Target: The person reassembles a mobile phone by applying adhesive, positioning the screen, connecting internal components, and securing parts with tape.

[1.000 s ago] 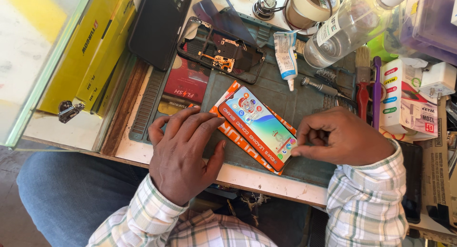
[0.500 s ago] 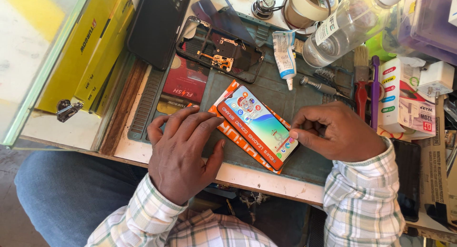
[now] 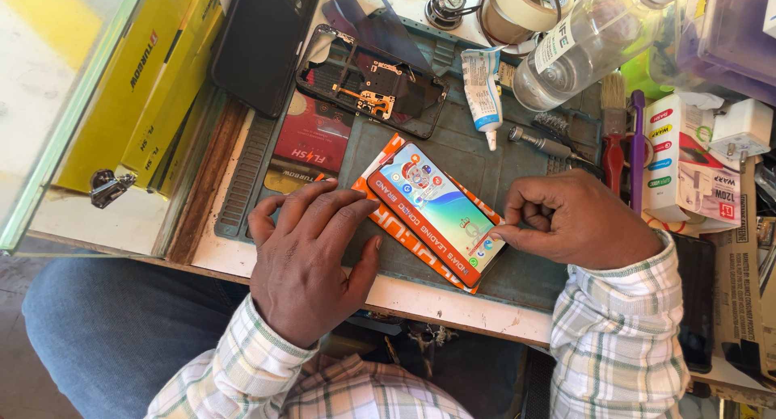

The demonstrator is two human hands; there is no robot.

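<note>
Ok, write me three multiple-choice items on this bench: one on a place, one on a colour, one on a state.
1. Where does the white glue tube lie?
A. On the grey mat, beyond the phone
B. On the person's lap
C. Inside the yellow box

2. What colour is the packet under the phone?
A. Green
B. Orange
C. Black

3. How is the left hand placed?
A. Closed in a fist in the air
B. Flat, fingers spread, pressing the packet's edge
C. Holding the brush

Answers: 1 A, the tube rests on the mat past the phone. 2 B, orange edges show around the phone. 3 B, the palm lies down, while the right hand pinches at the phone's corner.
</note>
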